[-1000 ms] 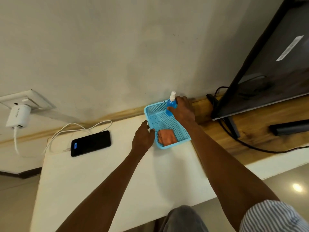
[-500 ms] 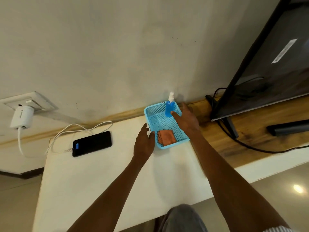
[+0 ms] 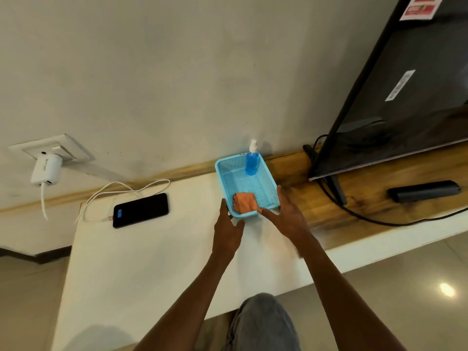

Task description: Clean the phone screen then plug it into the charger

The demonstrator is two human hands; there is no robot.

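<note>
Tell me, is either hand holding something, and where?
Nothing is held: left hand and right hand, fingers straight, flank the blue basket's near end.

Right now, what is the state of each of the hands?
Left hand: open, fingers at the blue basket's near edge.
Right hand: open, holding nothing.

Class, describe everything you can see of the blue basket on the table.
The blue basket is a shallow rectangular tray of perforated, plastic-looking mesh. It sits level on the white table near the wall. Inside, a blue spray bottle stands at the far end and an orange cloth lies at the near end. Both hands are at its near rim.
</note>
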